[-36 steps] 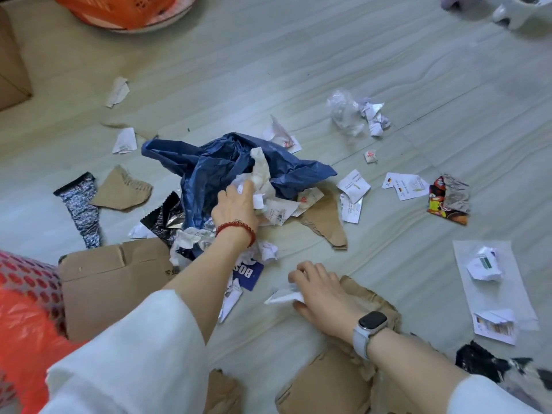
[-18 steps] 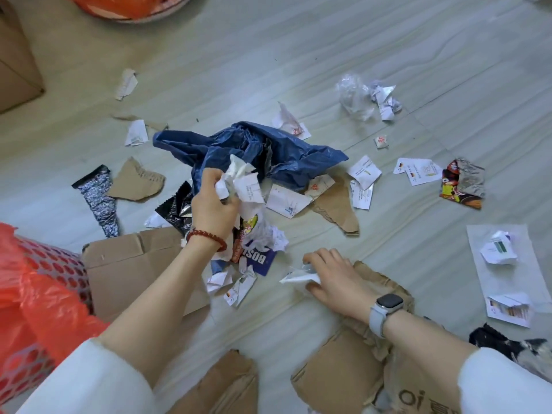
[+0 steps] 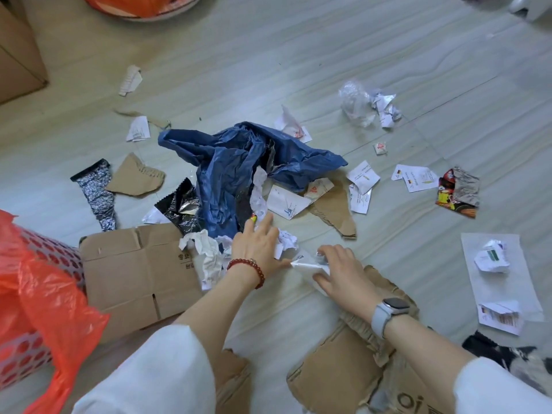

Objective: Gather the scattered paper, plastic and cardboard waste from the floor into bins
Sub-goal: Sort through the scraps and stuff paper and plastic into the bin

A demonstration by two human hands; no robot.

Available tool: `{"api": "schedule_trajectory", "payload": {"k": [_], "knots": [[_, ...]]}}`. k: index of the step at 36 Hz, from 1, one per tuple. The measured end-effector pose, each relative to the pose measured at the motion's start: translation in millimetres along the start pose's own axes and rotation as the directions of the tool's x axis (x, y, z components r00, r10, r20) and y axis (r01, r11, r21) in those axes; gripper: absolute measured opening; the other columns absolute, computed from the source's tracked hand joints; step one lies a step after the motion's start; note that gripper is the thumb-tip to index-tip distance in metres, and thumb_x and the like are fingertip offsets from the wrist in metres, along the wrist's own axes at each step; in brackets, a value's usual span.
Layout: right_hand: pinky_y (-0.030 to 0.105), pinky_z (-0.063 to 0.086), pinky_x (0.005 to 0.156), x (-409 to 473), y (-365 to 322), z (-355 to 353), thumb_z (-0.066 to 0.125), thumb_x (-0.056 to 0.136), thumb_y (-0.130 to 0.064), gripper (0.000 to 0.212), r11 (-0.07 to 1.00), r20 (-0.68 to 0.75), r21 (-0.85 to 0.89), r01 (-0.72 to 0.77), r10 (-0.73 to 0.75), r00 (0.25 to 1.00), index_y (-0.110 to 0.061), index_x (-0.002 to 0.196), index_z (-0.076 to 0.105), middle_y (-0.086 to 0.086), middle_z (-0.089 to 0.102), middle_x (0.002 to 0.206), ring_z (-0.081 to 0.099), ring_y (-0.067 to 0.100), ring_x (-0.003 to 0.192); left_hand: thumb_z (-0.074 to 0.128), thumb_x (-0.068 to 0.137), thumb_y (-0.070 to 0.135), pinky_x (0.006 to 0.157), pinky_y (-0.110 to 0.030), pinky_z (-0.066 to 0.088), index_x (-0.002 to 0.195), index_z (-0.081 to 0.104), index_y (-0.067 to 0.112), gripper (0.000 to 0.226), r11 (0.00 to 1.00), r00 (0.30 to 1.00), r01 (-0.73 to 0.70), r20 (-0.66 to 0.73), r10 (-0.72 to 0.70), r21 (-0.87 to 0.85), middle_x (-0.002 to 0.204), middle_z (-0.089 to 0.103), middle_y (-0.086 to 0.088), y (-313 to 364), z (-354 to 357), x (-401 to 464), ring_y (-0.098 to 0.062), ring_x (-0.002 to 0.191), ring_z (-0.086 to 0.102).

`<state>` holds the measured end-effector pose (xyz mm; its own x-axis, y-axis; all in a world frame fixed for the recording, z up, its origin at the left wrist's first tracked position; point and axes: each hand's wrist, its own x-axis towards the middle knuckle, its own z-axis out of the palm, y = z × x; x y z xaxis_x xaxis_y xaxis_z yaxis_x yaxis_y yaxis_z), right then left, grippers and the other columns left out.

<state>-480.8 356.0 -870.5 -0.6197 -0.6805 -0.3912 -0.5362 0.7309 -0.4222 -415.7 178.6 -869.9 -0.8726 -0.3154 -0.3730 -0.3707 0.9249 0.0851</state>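
White paper scrap [image 3: 309, 265] gripped by right hand [image 3: 343, 271].

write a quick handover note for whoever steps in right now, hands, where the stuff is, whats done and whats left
Left hand: fingers straight, flat on crumpled white paper, holding nothing.
Right hand: gripping white paper scraps just off the floor.
Blue plastic bag, flattened cardboard box, torn cardboard and foil wrappers lie scattered on the floor.
Orange-lined bin stands at the left.
Done: one handful collected, not yet binned.
Left: nearly all the waste.
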Motion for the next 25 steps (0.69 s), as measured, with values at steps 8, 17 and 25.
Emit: {"api": "schedule_trajectory", "payload": {"k": [8,17,25], "knots": [[0.036,0.038,0.089,0.4,3.1,2.3,0.055,0.087,-0.027,0.042,0.999,0.001,0.052,-0.001,0.000,1.000,-0.016,0.125,0.042,0.005,0.046,0.119,0.041,0.026,0.110,0.077,0.044,0.000,0.041,-0.024,0.033,0.062,0.057,0.011,0.029,0.992,0.983,-0.113,-0.150,0.103,-0.055,0.063,0.057,-0.006,-13.2,6.1,-6.6,-0.027,0.062,0.055],[0.016,0.027,0.070,5.7,-11.5,-44.0,0.063,0.083,-0.017,0.035,0.896,-0.115,0.443,-0.028,0.087,0.990,-0.011,0.115,0.050,0.001,0.053,0.110,0.044,0.013,0.097,0.059,0.082,0.009,0.086,-0.034,0.043,0.125,0.046,0.017,0.046,0.924,0.960,-0.043,-0.271,-0.067,-0.379,0.122,0.050,-0.004,-2.2,-64.7,-12.9,-0.025,0.110,0.047],[0.005,0.039,0.060,10.3,-92.1,-141.2,0.063,0.085,-0.018,0.033,0.782,-0.297,0.603,0.158,0.037,0.954,-0.019,0.114,0.048,-0.004,0.055,0.106,0.051,0.013,0.091,0.057,0.082,0.006,0.093,-0.034,0.043,0.120,0.055,0.011,0.038,0.926,0.863,-0.179,-0.505,-0.014,-0.332,0.124,0.056,-0.008,-34.8,-198.2,-32.0,-0.025,0.114,0.051]]}}
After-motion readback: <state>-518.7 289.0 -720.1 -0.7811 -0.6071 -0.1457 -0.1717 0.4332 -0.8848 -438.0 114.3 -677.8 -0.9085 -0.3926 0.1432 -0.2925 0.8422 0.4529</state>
